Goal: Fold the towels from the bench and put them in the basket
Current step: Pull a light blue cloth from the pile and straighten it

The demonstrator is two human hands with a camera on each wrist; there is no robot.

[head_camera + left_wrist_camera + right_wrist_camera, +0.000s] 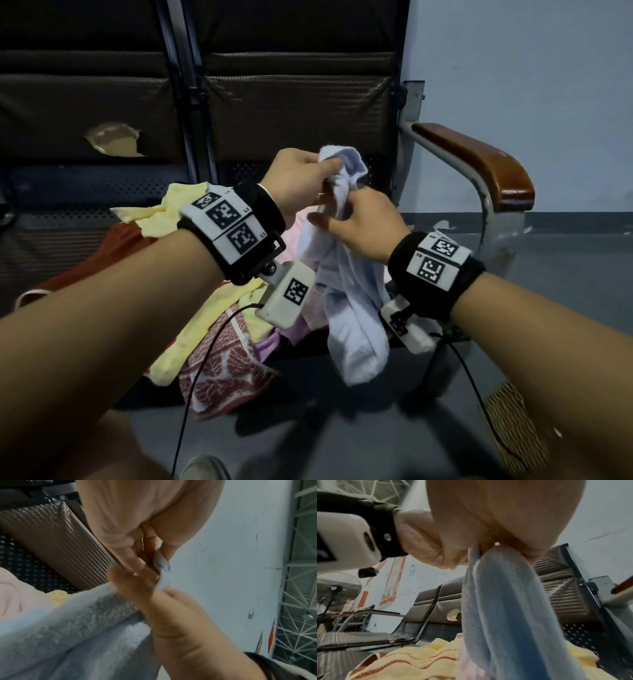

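The left hand (301, 181) pinches the top edge of the blue towel (352, 308), and just below it the right hand (359, 226) grips the same bunched cloth, so the towel hangs in the air over the front of the surface (85, 192). Behind it a heap lies on the seat: a yellow towel (191, 329), a pink towel (305, 222) and a red patterned towel (222, 373). A corner of the basket (513, 421) shows on the floor by the right forearm.

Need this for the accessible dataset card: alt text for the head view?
Both hands hold a pale blue towel up by its top edge, left hand above right hand, over a heap of yellow, pink and red towels on a bench.
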